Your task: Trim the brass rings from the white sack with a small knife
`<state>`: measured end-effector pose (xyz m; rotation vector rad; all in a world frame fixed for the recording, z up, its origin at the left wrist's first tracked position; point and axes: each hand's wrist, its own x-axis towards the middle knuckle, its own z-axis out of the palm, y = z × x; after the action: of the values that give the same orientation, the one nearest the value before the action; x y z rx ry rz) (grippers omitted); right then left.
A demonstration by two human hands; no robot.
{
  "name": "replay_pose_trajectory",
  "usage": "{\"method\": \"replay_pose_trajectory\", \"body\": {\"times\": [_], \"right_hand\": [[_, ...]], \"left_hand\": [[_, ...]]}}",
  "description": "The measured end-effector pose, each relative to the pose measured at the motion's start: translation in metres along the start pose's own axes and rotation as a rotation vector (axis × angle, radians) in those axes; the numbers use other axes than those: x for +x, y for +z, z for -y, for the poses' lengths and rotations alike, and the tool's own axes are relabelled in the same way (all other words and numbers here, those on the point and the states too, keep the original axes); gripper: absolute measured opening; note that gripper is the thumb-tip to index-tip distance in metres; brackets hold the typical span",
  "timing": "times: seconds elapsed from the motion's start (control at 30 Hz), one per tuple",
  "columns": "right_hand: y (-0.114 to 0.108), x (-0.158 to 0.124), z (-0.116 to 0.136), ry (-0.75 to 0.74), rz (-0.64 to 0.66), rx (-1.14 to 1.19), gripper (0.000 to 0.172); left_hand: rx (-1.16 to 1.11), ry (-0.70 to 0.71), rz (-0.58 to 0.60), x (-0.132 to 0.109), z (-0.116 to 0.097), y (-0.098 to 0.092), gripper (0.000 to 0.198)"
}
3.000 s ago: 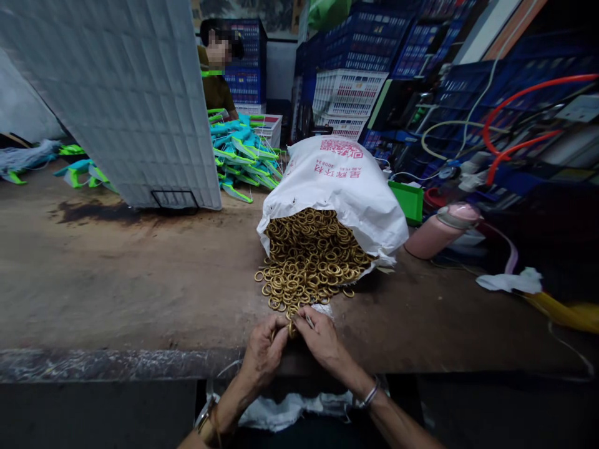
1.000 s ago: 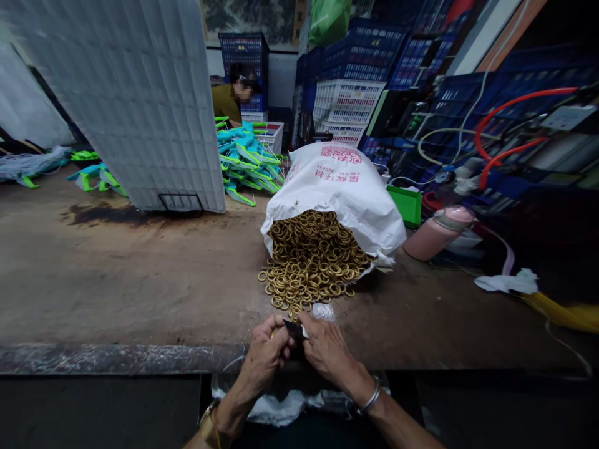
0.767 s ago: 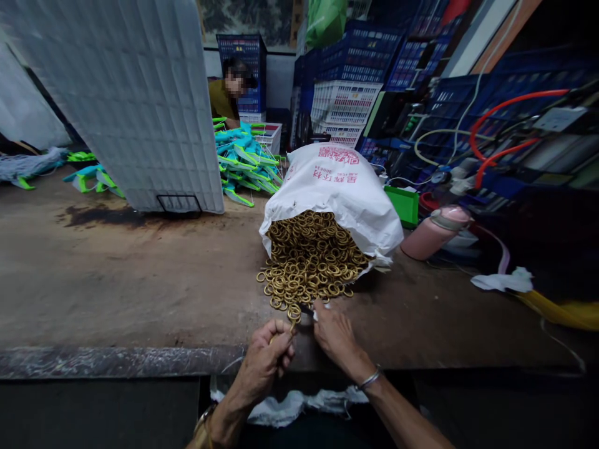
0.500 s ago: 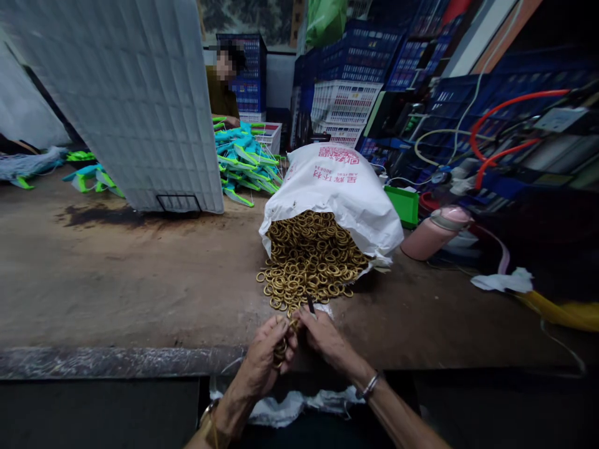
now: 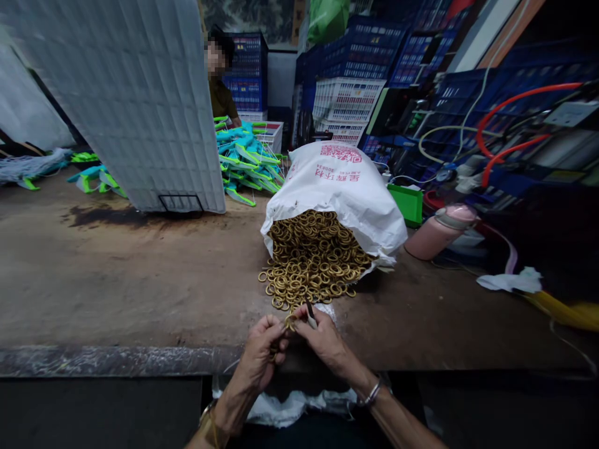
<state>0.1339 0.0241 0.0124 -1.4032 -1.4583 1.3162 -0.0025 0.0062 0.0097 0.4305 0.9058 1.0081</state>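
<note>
Gold-coloured rings (image 5: 311,274) spill from the mouth of a white sack (image 5: 339,181) onto the brown table. At the table's front edge, my left hand (image 5: 262,350) is closed on rings, some showing between its fingers. My right hand (image 5: 321,333) is closed on a small tool with a dark tip (image 5: 309,308), which sticks up between thumb and fingers. One ring (image 5: 290,321) stands between the fingertips of both hands. How the tool's lower part sits in the palm is hidden.
A grey ribbed panel (image 5: 159,125) stands at left on the table (image 5: 140,287). Behind are turquoise-green plastic pieces (image 5: 248,159) and a person (image 5: 219,87). To the right are a green tray (image 5: 406,204), a pink bottle (image 5: 440,232) and hoses. Stacked crates (image 5: 349,100) fill the back.
A ring now shows more clearly between my fingertips, and fewer rings show below my left hand. The person behind has shifted slightly left. The view has moved a little.
</note>
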Motion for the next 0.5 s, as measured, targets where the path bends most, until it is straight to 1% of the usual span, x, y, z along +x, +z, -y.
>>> {"method": "replay_pose_trajectory", "body": {"times": [0.17, 0.3, 0.43, 0.5], "right_hand": [[0.0013, -0.0032, 0.0011, -0.022, -0.008, -0.009, 0.010], [0.0021, -0.0030, -0.0025, -0.062, -0.004, -0.026, 0.015], [0.0001, 0.0003, -0.0042, -0.099, 0.002, -0.113, 0.017], [-0.0016, 0.0014, -0.0036, -0.123, -0.024, -0.194, 0.016]], "left_hand": [[0.043, 0.014, -0.031, 0.0002, 0.0006, 0.0001, 0.035], [0.182, 0.088, -0.028, 0.0000, 0.0039, -0.0032, 0.034], [0.331, 0.150, -0.054, 0.0007, 0.0069, -0.0065, 0.028], [0.387, 0.172, -0.091, 0.0014, 0.0074, -0.0070, 0.026]]}}
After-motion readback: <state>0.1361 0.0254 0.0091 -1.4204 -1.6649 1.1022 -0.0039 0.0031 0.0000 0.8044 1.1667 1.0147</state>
